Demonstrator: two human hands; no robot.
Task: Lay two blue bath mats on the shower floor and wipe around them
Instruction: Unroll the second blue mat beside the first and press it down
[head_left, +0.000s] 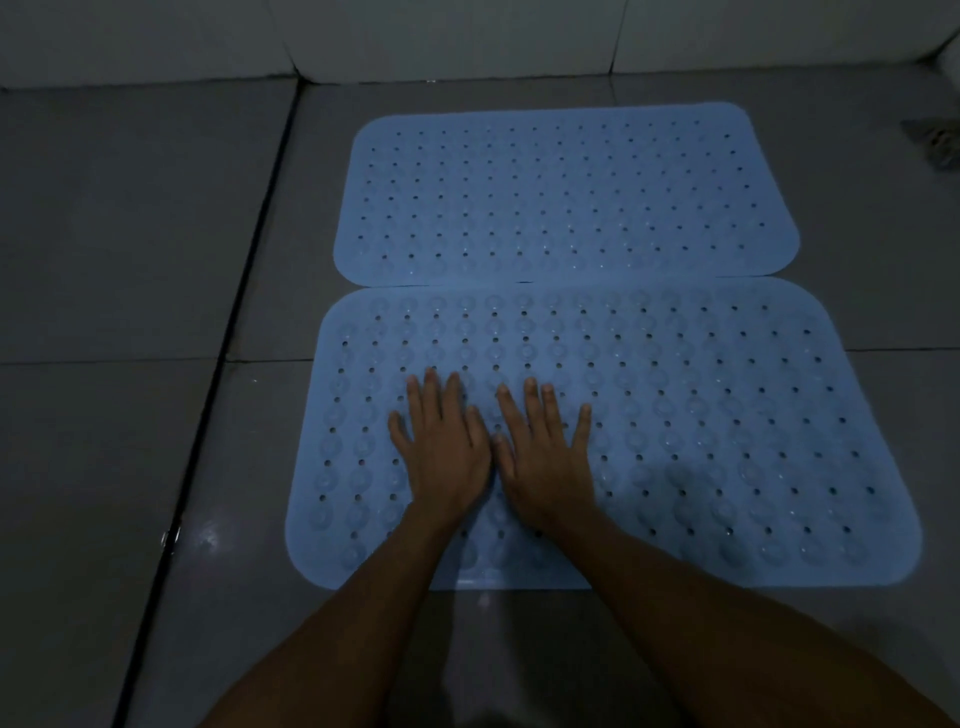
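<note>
Two blue bath mats with rows of small holes lie flat on the grey tiled shower floor (130, 260). The far mat (566, 197) sits nearer the wall, and the near mat (701, 431) lies just in front of it, their long edges touching. My left hand (444, 447) and my right hand (545, 457) press palm-down side by side on the left half of the near mat, fingers straight and spread. Neither hand holds anything.
A white tiled wall (467, 36) runs along the back. A dark grout line (228, 332) crosses the floor diagonally left of the mats. A floor drain (935, 143) sits at the far right edge. The floor near the mat's front-left corner looks wet and shiny.
</note>
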